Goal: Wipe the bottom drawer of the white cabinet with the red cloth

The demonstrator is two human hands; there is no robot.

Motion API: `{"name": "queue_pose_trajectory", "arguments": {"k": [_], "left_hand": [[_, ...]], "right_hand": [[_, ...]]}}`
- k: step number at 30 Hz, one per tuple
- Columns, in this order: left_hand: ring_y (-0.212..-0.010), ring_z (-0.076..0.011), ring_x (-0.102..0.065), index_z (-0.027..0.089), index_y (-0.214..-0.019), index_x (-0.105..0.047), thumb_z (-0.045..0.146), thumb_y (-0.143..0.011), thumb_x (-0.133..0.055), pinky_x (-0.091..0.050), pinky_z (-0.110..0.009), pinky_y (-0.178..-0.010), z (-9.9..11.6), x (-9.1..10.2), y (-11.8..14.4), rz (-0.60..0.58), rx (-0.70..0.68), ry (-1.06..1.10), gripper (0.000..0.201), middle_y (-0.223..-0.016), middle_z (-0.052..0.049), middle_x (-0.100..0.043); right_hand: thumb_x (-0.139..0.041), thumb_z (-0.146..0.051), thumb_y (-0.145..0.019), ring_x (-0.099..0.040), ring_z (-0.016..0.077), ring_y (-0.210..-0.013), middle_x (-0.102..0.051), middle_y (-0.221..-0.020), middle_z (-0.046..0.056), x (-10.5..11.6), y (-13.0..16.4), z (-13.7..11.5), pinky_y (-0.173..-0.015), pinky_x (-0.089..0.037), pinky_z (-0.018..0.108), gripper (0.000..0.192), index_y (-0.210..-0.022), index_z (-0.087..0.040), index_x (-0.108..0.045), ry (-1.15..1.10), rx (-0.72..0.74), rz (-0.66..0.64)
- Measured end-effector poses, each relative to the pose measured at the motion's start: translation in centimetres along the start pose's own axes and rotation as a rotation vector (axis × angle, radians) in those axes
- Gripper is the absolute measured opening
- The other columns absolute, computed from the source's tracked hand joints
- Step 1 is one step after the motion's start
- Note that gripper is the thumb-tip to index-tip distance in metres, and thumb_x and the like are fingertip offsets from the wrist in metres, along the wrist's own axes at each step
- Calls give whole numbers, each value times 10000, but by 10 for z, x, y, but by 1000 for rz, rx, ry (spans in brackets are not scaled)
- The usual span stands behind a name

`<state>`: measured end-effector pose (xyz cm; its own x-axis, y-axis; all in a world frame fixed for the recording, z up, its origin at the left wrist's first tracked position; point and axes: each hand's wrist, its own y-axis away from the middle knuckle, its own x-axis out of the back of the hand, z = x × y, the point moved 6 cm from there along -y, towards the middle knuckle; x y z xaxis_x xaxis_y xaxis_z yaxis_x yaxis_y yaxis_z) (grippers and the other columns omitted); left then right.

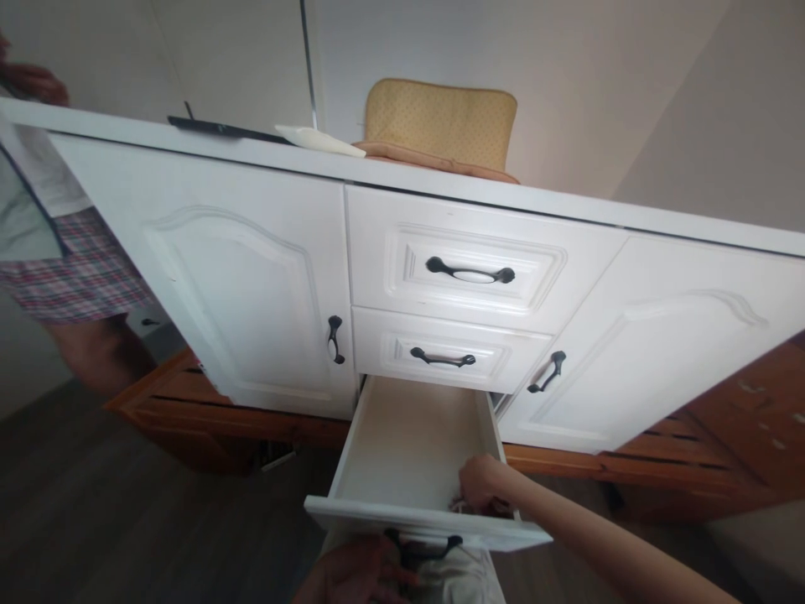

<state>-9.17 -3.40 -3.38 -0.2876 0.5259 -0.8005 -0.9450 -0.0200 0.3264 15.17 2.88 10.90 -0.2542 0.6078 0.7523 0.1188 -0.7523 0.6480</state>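
left hand [352, 579] cut by bottom edge, right hand [481, 485] fingers hidden inside drawer [408, 445]

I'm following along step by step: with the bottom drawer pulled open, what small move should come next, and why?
Probably lift the right hand clear of the drawer: it reaches into the front right corner, its fingers over something small, while the left hand rests by the handle.

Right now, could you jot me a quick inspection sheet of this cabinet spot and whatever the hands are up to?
Surface: white cabinet top, tilted in view.
Things in hand: bottom drawer pulled open; the rest of its inside looks bare.
Clutter: tan cushion, white flat object and dark flat object on top.
Hands: right hand reaches into the drawer's front corner, on something small and unclear; left hand at the drawer handle.
Cables: nothing seen.
Surroundings: two closed drawers, two cabinet doors, wooden base, dark floor; another person in plaid shorts at left.
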Motion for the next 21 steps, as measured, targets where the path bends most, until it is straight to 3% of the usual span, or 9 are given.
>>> {"name": "queue_pose_trajectory", "arguments": {"k": [3, 5, 8, 10, 12, 13, 17, 19, 21], "left_hand": [[-1271, -350, -681, 333, -1383, -649, 736, -776, -763, -546, -455, -890, -4, -3, -2, 25, -1, 37, 737, -1477, -113, -662], [-1211, -329, -705, 304, -1350, -674, 697, -745, -814, -542, -430, -885, -10, -4, -6, 115, -8, 31, 735, -1419, -116, -694], [-1157, -310, -710, 255, -1186, -757, 600, -713, -875, -527, -450, -958, -7, -15, -6, 312, -89, -149, 598, -1287, -95, -748], [-1153, -315, -700, 243, -1117, -788, 577, -734, -863, -508, -469, -1013, 6, -35, 1, 392, -155, -379, 514, -1212, -84, -771], [-1156, -311, -695, 267, -1080, -809, 593, -773, -823, -496, -462, -1050, 23, -62, 11, 443, -207, -591, 449, -1164, -61, -789], [-1164, -299, -694, 290, -1059, -816, 599, -791, -805, -494, -441, -1062, 32, -74, 17, 481, -231, -669, 409, -1158, -40, -794], [-1008, -257, -742, 284, -911, -838, 653, -864, -695, -538, -349, -948, 56, -100, 30, 600, -250, -851, 398, -973, -18, -828], [-870, -251, -757, 243, -945, -840, 686, -864, -668, -556, -331, -839, 58, -95, 25, 598, -246, -829, 482, -868, -35, -827], [-771, -254, -758, 213, -1085, -820, 723, -841, -665, -553, -326, -752, 59, -82, 16, 602, -257, -776, 586, -833, -44, -822]], "right_hand": [[-699, -168, -716, -795, 364, -975, -818, -1051, 234, 8, 29, -6, -736, -604, 390, 381, -1072, -123, -828, -47, 63, -123], [-623, -118, -729, -795, 346, -935, -814, -1042, 252, 27, 49, 1, -692, -563, 354, 395, -1067, -83, -824, -100, 80, -115], [-541, -93, -695, -763, 276, -826, -827, -913, 185, 50, 82, 25, -653, -504, 308, 342, -885, -92, -824, -362, 73, 11], [-543, -150, -678, -730, 258, -831, -817, -846, 111, 44, 106, 47, -712, -525, 313, 276, -790, -130, -795, -754, 79, 155], [-593, -256, -674, -713, 287, -927, -809, -879, 82, 14, 131, 77, -866, -563, 379, 241, -797, -164, -779, -1223, 23, 408], [-645, -323, -653, -709, 316, -960, -804, -891, 101, -13, 144, 95, -913, -569, 429, 248, -800, -171, -776, -1444, -90, 585], [-780, -402, -464, -725, 360, -919, -787, -947, 100, -158, 184, 135, -911, -595, 576, 516, -951, -232, -760, -2091, -622, 1276], [-810, -400, -462, -729, 367, -999, -779, -1044, 99, -209, 190, 137, -966, -594, 599, 544, -981, -250, -745, -2200, -735, 1428], [-857, -395, -465, -726, 383, -1077, -767, -1115, 110, -236, 189, 137, -989, -603, 609, 567, -998, -241, -739, -2249, -768, 1442]]}}
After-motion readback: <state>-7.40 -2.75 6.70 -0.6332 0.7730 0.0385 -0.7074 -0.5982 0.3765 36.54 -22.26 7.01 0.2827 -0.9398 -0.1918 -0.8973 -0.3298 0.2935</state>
